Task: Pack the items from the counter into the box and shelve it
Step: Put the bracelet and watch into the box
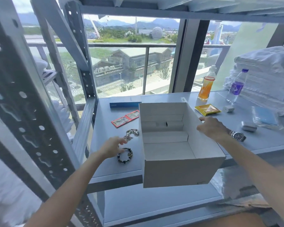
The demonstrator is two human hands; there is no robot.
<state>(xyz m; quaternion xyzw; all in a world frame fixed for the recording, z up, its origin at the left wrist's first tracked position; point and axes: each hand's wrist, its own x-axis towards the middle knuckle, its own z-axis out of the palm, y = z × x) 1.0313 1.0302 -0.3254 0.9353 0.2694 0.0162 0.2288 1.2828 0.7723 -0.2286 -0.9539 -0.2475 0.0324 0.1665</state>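
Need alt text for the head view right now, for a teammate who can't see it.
An open, empty white box sits on a grey metal shelf; the right hand grips its right rim while the left hand reaches for a dark beaded bracelet. Around it lie another bracelet, red packets, a yellow packet, bottles and folded towels.

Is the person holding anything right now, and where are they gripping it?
The right hand grips the box by its right rim. The left hand touches the dark bracelet but has not lifted it.
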